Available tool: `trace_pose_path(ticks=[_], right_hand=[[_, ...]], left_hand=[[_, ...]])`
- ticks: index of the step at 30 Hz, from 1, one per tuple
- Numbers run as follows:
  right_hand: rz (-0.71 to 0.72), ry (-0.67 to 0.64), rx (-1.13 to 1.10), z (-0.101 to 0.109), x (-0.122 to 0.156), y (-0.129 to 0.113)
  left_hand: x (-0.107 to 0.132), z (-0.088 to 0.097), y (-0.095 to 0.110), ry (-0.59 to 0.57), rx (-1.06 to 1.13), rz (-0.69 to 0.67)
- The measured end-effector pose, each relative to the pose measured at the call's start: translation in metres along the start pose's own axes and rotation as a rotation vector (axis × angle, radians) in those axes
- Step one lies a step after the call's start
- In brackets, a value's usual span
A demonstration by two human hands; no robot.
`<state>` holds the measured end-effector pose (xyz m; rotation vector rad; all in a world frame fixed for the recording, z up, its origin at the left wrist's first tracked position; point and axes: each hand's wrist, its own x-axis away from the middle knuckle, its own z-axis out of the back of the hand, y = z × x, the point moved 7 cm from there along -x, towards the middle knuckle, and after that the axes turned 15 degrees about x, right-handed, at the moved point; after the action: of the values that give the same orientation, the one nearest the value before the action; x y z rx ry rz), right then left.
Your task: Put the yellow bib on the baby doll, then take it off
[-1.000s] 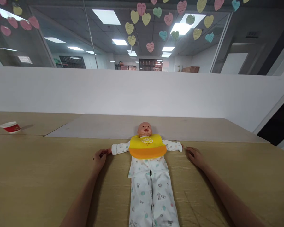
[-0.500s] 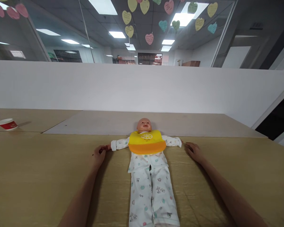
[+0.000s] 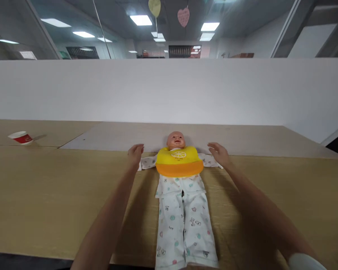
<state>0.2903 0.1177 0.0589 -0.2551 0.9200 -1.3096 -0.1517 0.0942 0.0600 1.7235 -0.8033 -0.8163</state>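
A baby doll (image 3: pixel 176 140) lies on its back with its head at the far end. It wears white patterned clothes (image 3: pixel 173 217) and a yellow bib (image 3: pixel 179 159) with an orange lower pocket and a citrus-slice print. My left hand (image 3: pixel 135 154) is raised beside the doll's sleeve on the left, fingers loosely bent and holding nothing. Over the end of the other sleeve hovers my right hand (image 3: pixel 219 153), also empty, its fingers stretched inward. Both of the doll's arms are spread sideways, and my hands partly cover their ends.
A white and red paper cup (image 3: pixel 22 138) lies tilted at the far left of the brown-topped table (image 3: pixel 59 195). Behind the table rises a white wall (image 3: pixel 157 90) with glass above it, where heart-shaped notes (image 3: pixel 183 17) hang.
Both hands have left the ends of the doll's arms, rising and moving inward toward its head. The head view has tilted down slightly. The doll and bib look unmoved.
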Motion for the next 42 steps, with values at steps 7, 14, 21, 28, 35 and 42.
trace_pose_path(ticks=[7, 14, 21, 28, 35, 42], right_hand=[[-0.325, -0.216, -0.369, -0.097, -0.07, -0.049], [-0.483, -0.49, -0.709, -0.154, -0.074, -0.049], [-0.451, -0.519, -0.803, -0.168, -0.079, -0.047], [-0.326, -0.495, -0.803, -0.149, -0.086, -0.063], [-0.167, -0.445, -0.733, -0.113, -0.085, -0.091], [-0.183, -0.39, -0.553, -0.094, -0.076, -0.093]], left_hand=[[-0.01, -0.078, -0.05, -0.083, 0.274, 0.595], [-0.021, -0.096, -0.08, -0.28, 0.062, 0.782], [-0.019, -0.114, -0.093, -0.347, 0.178, 0.781], [-0.017, -0.12, -0.083, -0.414, 0.386, 0.707], [-0.001, -0.128, -0.058, -0.476, 0.541, 0.66], [0.031, -0.13, -0.04, -0.538, 0.581, 0.665]])
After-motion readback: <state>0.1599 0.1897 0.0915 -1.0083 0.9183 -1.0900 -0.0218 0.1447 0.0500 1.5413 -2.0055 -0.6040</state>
